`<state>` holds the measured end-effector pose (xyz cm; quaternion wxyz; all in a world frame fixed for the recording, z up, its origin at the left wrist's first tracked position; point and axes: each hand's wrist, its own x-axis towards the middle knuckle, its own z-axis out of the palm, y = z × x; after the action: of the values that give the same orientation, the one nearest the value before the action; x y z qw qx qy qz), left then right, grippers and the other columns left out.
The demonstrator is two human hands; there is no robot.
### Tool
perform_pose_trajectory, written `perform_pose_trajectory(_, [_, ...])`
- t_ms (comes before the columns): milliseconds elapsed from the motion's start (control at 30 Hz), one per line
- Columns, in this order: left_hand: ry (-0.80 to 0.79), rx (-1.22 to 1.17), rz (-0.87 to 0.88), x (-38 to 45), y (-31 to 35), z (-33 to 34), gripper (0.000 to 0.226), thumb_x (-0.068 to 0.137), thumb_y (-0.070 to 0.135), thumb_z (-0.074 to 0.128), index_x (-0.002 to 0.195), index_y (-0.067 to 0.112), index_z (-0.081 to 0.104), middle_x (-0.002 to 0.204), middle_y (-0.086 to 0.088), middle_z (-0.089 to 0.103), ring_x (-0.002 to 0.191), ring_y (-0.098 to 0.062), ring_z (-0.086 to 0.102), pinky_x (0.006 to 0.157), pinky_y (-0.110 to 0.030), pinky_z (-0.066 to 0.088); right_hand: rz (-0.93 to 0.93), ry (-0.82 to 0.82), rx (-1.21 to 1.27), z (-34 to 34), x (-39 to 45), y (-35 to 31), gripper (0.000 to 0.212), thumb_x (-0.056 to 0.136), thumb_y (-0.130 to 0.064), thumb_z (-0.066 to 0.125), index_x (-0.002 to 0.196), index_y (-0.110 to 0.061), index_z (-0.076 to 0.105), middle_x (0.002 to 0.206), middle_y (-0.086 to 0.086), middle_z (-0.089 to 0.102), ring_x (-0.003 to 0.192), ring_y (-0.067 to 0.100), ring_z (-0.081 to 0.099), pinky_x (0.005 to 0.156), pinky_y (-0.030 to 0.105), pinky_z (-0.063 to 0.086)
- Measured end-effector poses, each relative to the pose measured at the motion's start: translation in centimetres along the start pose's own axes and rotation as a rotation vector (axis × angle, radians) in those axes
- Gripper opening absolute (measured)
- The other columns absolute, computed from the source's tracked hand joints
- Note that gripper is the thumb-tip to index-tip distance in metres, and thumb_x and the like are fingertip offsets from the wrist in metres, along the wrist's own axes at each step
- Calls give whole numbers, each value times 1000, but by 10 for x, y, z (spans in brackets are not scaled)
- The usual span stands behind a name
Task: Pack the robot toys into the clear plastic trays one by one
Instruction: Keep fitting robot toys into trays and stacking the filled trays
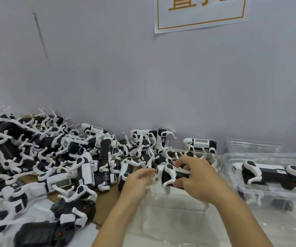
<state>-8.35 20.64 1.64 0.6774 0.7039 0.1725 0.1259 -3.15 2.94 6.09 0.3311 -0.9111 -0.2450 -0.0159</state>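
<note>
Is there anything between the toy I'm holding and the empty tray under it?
Nothing visible. Both hands, left and right, hold the toy right above the empty tray, with only air between. The toy pile sits left; the filled tray sits right.

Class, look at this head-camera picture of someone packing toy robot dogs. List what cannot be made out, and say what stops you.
- Wall sign: head view, top edge cuts off its orange characters.
- Black-and-white robot dog toy in both hands: right hand covers its rear; left hand grip blurred.
- Clear plastic tray below hands: glare hides its compartments.
- Toy pile: left edge blurred, uncountable.
</note>
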Motion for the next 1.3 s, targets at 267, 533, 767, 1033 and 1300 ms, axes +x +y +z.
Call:
perform_pose_trajectory(267, [32, 45, 20, -2, 1, 6, 30, 97, 1, 50, 104, 19, 72, 112, -4, 69, 109, -18, 63, 94, -33, 49, -13, -41, -24, 18, 0, 0, 29, 76, -32, 79, 95, -36, 58, 92, -19, 57, 85, 3, 56, 76, 31, 51])
perform_pose_trajectory(533, [19, 101, 57, -1, 3, 8, 16, 98, 20, 56, 100, 27, 71, 103, 9, 67, 98, -5, 60, 95, -34, 48, -24, 33, -87, 20, -2, 3, 33, 71, -35, 80, 97, -37, 61, 92, -20, 62, 90, 7, 58, 79, 32, 50])
perform_pose_trajectory(767, [6, 148, 53, 0, 3, 12, 12, 99, 32, 57, 92, 38, 64, 102, 20, 64, 97, 7, 56, 95, -32, 49, -58, 68, -57, 25, -3, 5, 35, 70, -34, 80, 102, -36, 65, 95, -17, 65, 92, 8, 60, 82, 31, 52])
perform_pose_trajectory(1033, [48, 83, 39, -1, -2, 11, 24, 95, 24, 65, 119, 23, 67, 119, 2, 65, 111, -12, 60, 103, -43, 50, -45, 24, 28, 31, -3, 6, 31, 74, -28, 80, 102, -33, 67, 96, -16, 61, 89, 6, 58, 76, 32, 54])
perform_pose_trajectory(1300, [62, 62, 4, 1, -4, 10, 32, 93, 27, 68, 124, 20, 63, 125, 0, 61, 116, -13, 58, 102, -42, 50, -40, 28, 47, 31, -3, 7, 30, 75, -23, 81, 101, -34, 70, 95, -16, 59, 84, 4, 56, 74, 30, 55])
